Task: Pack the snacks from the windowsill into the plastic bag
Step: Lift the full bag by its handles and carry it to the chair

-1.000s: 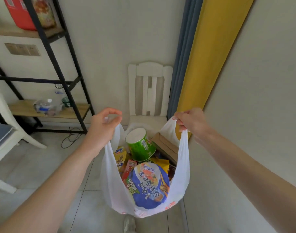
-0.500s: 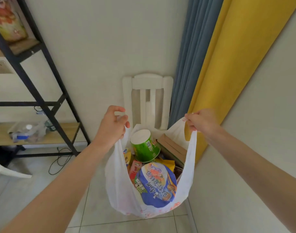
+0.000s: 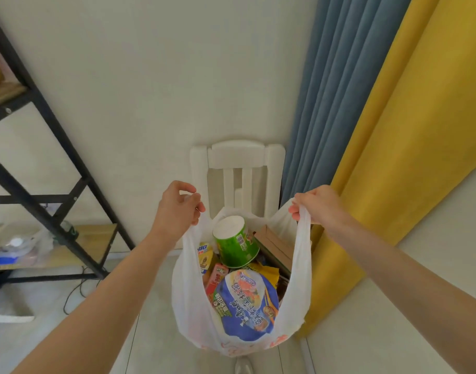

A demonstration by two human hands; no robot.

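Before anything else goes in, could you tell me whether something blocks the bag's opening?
Nothing visible does: the left hand and right hand hold the plastic bag handles apart, leaving its mouth open above the snacks.

Pale wall (image 3: 155, 76), white chair (image 3: 236, 157) — blue (image 3: 328, 103) and yellow curtains (image 3: 409, 157), black shelving (image 3: 55, 211)

The white plastic bag (image 3: 188, 298) hangs with its mouth stretched open between the left hand (image 3: 177, 209) and right hand (image 3: 317, 206). Inside, the green cylindrical tub (image 3: 236, 242) and blue-lidded round noodle bowl (image 3: 247, 303) fill most of the opening. Just behind stands a white slatted wooden chair (image 3: 238, 168).
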